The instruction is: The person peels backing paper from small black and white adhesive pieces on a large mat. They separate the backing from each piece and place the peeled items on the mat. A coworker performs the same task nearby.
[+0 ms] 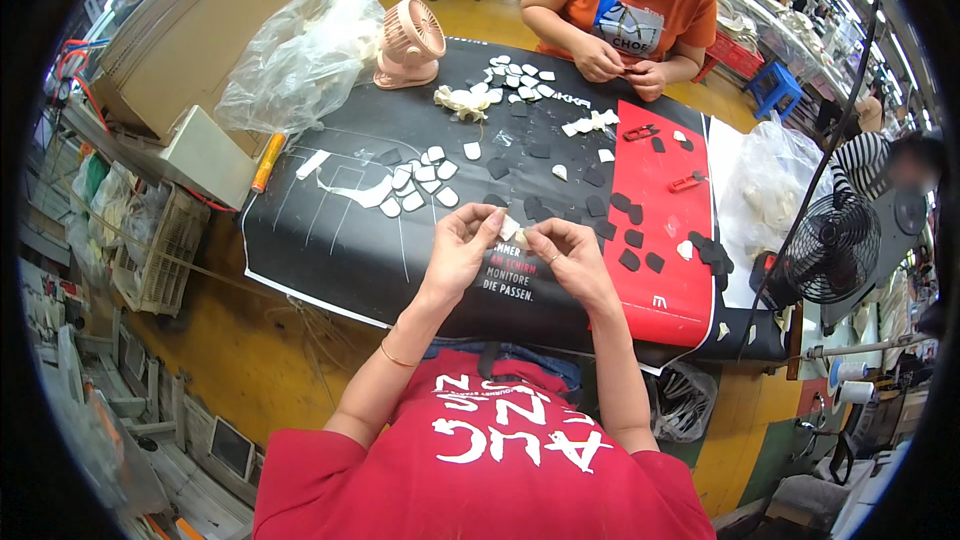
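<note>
Above the near part of the table, a small cream fabric piece (511,229) is pinched between my two hands. My left hand (464,250) grips one end with thumb and forefinger. The other end is in the fingertips of my right hand (572,256), which wears a ring. Ahead and to the left lie several white patches with one rounded end (425,173). Dark patches of similar shape (630,260) are scattered beyond my hands and to the right. A bunched cream fabric strip (466,102) sits farther back.
A printed black and red sheet (360,265) covers the table. A pink fan (408,43) and clear plastic bag (300,55) stand back left, near an orange-yellow tube (267,162). Red thread snips (687,182) lie at right, before a black fan (833,245). A co-worker (622,15) handles something small opposite.
</note>
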A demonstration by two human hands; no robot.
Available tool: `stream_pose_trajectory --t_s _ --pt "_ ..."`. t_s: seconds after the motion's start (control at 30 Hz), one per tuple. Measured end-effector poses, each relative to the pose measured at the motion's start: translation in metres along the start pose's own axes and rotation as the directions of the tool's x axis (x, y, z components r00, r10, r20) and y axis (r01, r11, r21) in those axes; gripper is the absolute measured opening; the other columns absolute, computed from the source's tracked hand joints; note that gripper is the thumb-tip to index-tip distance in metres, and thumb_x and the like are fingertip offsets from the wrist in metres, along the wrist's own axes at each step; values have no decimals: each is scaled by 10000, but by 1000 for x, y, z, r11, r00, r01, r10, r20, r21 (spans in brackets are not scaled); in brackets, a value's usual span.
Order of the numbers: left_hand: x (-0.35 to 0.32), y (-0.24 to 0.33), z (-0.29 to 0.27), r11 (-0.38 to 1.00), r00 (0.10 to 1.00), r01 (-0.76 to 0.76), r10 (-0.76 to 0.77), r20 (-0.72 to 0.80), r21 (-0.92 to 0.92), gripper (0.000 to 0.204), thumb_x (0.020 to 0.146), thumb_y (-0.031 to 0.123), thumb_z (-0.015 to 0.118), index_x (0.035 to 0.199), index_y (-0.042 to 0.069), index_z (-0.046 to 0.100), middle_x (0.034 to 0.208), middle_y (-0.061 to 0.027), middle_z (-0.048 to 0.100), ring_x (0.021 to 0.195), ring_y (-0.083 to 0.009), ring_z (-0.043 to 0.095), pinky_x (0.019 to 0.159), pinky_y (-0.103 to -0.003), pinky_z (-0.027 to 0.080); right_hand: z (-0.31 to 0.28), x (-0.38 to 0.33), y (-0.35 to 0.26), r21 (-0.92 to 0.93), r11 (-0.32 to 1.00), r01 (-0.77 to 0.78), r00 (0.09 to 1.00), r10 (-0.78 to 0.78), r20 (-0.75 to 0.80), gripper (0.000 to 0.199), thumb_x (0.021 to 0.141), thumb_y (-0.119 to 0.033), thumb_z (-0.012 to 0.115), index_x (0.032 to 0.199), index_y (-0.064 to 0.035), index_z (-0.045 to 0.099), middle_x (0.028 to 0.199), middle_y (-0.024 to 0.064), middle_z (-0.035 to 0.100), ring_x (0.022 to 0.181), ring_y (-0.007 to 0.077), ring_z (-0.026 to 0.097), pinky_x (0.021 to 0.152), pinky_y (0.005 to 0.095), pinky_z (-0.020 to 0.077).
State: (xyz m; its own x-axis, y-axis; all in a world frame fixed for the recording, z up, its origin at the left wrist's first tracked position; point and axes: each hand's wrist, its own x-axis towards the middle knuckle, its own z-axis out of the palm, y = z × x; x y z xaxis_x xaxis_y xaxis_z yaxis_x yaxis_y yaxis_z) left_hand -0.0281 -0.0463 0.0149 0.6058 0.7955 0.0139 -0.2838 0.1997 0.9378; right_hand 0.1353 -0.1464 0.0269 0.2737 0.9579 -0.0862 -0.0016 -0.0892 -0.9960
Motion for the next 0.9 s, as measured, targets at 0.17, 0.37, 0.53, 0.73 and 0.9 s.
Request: stream_pose_trajectory --t_s 0.17,0.37,0.53,0.73,0.9 --pt "3 10 -6 976 967 -141 172 -186 167 178 991 152 663 1018 -23 682 862 -11 688 803 -71 625 732 -226 499 -12 1 -9 -382 895 232 919 -331 -216 182 951 -170 694 979 4 738 861 80 733 731 128 643 664 292 502" --pt "-6 25 -9 765 933 -272 358 -33 584 91 932 87 697 982 14 720 1014 -91 757 870 -171 687 774 -301 509 -29 48 -4 -961 272 51 787 -604 -129 196 965 -178 638 1051 -34 739 983 102 660 944 280 632 852 397 464" --pt "-20 18 -10 477 829 -517 487 276 711 250 761 -23 747 970 115 751 1218 -91 663 1093 -314 619 928 -397 495 -24 39 10 -894 448 31 865 -461 -200 260 912 -211 699 1058 4 698 946 79 654 926 288 624 844 424 471" --pt "-15 7 -21 308 686 -718 469 557 624 321 718 77 800 1004 218 767 1335 -50 594 1201 -278 551 940 -381 501 -12 -1 -3 269 950 -158 987 152 44 354 917 -18 681 1258 34 600 957 61 669 782 75 611 688 225 497" --pt "9 2 -22 269 571 -820 464 678 506 274 744 161 806 1002 238 758 1295 -15 609 1190 -217 539 864 -347 501 -16 -5 -4 239 934 -266 942 199 270 468 880 56 702 1323 59 552 1047 95 682 932 128 670 805 270 549"
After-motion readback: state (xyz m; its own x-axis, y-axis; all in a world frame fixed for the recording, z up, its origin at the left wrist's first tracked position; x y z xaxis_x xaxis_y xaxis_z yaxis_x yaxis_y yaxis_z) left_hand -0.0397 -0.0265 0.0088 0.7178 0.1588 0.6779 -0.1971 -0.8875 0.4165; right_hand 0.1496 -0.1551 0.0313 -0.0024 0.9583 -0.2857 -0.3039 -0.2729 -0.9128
